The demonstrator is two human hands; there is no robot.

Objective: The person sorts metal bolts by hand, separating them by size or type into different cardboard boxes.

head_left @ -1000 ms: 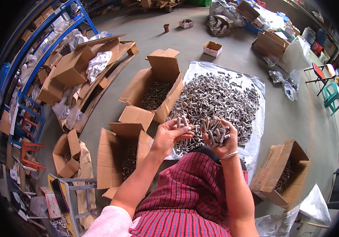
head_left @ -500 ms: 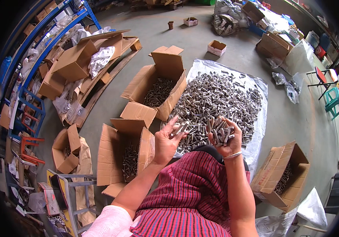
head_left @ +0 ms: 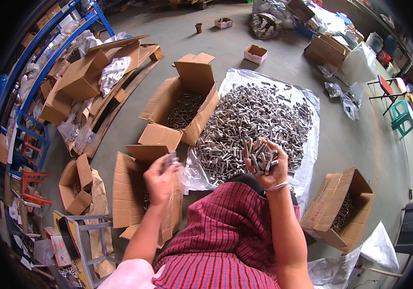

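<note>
Steel bolts everywhere in the head view, that's the gist. Biggest heap of bolts (head_left: 252, 123) sits loose on a white plastic sheet (head_left: 312, 159) spread over the concrete floor (head_left: 355, 139), right in front of the person's knees.

Right hand (head_left: 265, 164) is cupped palm-up, fingers curled half closed around a bundle (head_left: 260, 156) of those bolts, held just above the near edge of the heap. Bracelet on that wrist.

Left hand (head_left: 161, 178) is blurry, off to the left over the near box (head_left: 141, 190). Looks like a few bolts are pinched between the fingertips, but honestly I can't tell how tight the grip is or exactly what's in it.

Containers:
- near box, cardboard, flaps open, just left of the red striped skirt (head_left: 225, 241); bolts inside, mostly hidden by the arm
- far box (head_left: 187, 103), cardboard, touching the sheet's left edge, back flap standing up, a dark layer of bolts in the bottom
- right box (head_left: 339, 209), tipped open toward the person, bolts along its bottom
- small box (head_left: 76, 185) further left, contents too dark to make out
- two little boxes (head_left: 255, 53) well beyond the sheet, can't see inside

Flattened cardboard (head_left: 88, 72) and plastic bags are piled by the blue racks (head_left: 33, 62) on the left. Green stool (head_left: 401, 118) stands off to the right.
</note>
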